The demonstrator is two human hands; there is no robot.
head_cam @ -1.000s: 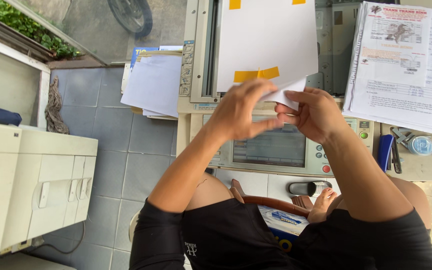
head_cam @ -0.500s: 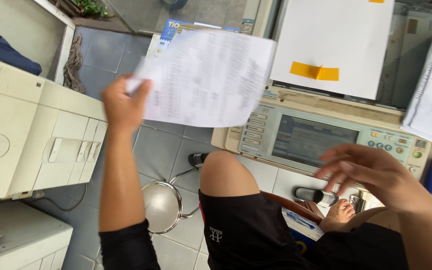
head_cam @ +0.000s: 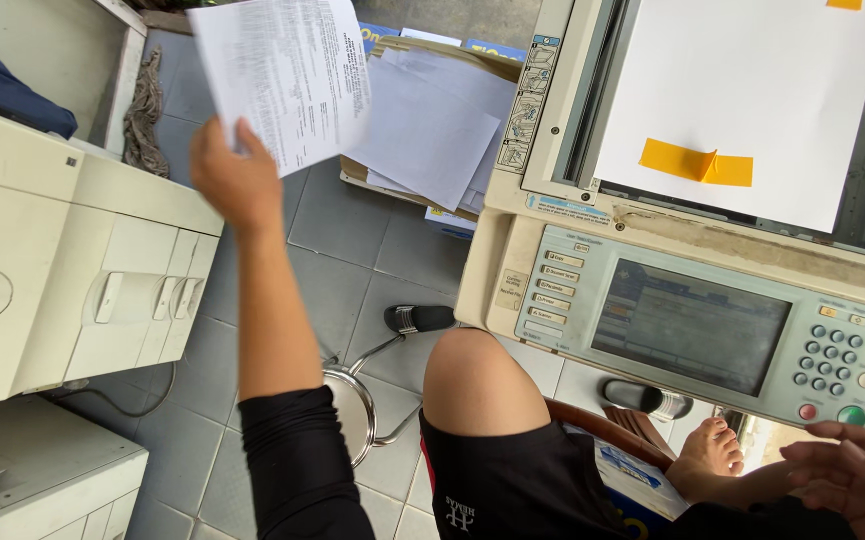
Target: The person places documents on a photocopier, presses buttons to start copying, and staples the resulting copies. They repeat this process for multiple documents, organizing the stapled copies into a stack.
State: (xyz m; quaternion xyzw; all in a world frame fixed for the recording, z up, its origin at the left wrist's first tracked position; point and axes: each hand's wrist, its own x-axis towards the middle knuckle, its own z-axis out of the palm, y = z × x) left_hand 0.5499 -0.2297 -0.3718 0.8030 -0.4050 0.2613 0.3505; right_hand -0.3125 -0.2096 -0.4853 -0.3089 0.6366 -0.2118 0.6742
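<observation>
Printed sheet (head_cam: 282, 75) sits raised over the tiled floor (head_cam: 352, 250), pinched at its lower edge by the closed left hand (head_cam: 237, 180); light, floppy, easily creased, probably best gripped near an edge. Right hand (head_cam: 852, 475) hovers open, empty, below the copier panel (head_cam: 692, 320).

floor: grey tiled floor (head_cam: 352, 250) under me
on it: my stack of loose papers (head_cam: 432, 130), a sandal (head_cam: 419, 318), a round metal stool (head_cam: 352, 410)
copier glass (head_cam: 592, 100): white sheet (head_cam: 742, 90) with orange tape (head_cam: 697, 163)
</observation>
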